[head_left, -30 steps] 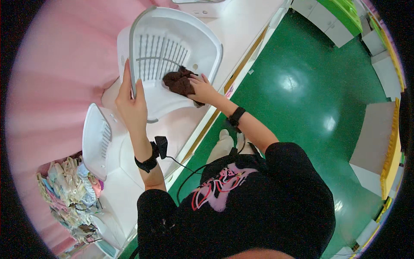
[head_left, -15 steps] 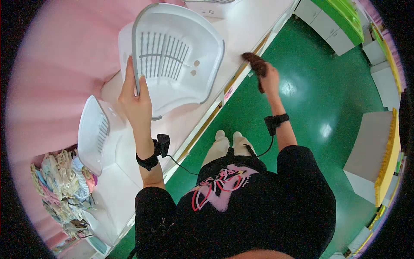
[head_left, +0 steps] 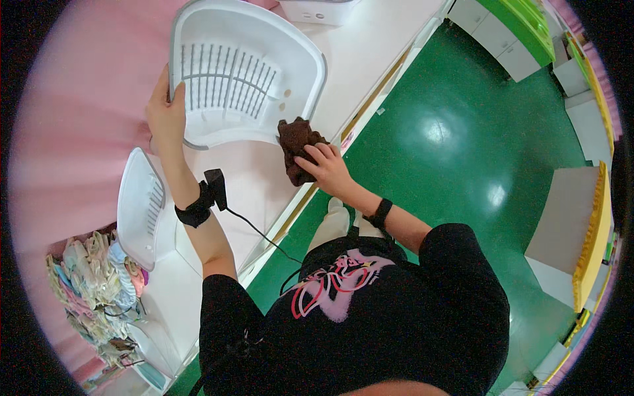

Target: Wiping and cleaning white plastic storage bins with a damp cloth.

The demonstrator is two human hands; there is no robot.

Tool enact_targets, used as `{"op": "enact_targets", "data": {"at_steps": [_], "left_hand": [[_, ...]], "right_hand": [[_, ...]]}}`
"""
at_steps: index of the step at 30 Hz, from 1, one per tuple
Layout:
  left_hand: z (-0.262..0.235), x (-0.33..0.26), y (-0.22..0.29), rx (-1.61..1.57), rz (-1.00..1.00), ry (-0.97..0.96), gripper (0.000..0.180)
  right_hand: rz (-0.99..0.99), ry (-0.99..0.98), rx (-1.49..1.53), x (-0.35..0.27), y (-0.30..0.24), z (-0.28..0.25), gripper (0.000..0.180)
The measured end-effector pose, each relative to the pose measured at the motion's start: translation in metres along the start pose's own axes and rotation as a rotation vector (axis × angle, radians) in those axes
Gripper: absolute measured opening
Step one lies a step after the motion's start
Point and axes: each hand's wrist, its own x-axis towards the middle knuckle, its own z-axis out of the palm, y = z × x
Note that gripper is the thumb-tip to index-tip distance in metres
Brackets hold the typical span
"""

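Note:
A white plastic basket (head_left: 290, 59) with a grey rim and slotted panel is tilted up on the white table at the far left. My left hand (head_left: 166, 119) grips its left edge, thumb on the near side and the fingers partly hidden behind the wall. In my right hand (head_left: 325, 166) is a bunched dark brown cloth (head_left: 297, 142), pressed against the basket's lower right edge above the table's front. My right fingers lie spread over the cloth.
A second white basket (head_left: 140, 211) stands to the left, beside a heap of pale, mixed-colour cloth items (head_left: 96, 284). Another white container (head_left: 323, 12) is at the far end of the table (head_left: 356, 59). Green floor (head_left: 422, 171) and low white cabinets lie to the right.
My right hand has brought the brown cloth left from over the floor to the basket's edge. My left hand and the basket have shifted left and slightly away.

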Motion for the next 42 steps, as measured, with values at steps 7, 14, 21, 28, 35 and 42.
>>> {"op": "enact_targets", "data": {"at_steps": [7,14,21,28,35,42], "left_hand": [[0.010,-0.005,0.002,0.002,0.041,0.025,0.036],[0.010,-0.011,0.006,0.015,0.056,0.045,0.037],[0.010,-0.017,0.011,0.128,0.071,0.032,0.039],[0.014,-0.030,0.025,0.159,0.052,0.015,0.040],[0.013,-0.041,0.016,0.183,0.104,0.048,0.043],[0.010,-0.054,0.004,0.082,0.211,0.161,0.041]], "right_hand": [[-0.226,-0.013,-0.042,-0.018,-0.006,0.014,0.037],[0.434,-0.046,-0.339,-0.005,0.096,-0.015,0.024],[1.257,0.686,0.716,-0.140,0.289,-0.069,0.036],[1.160,0.551,0.301,-0.132,0.295,-0.079,0.032],[0.837,0.750,0.811,-0.031,0.225,-0.075,0.037],[0.479,0.093,0.684,0.118,0.086,-0.005,0.042]]}}
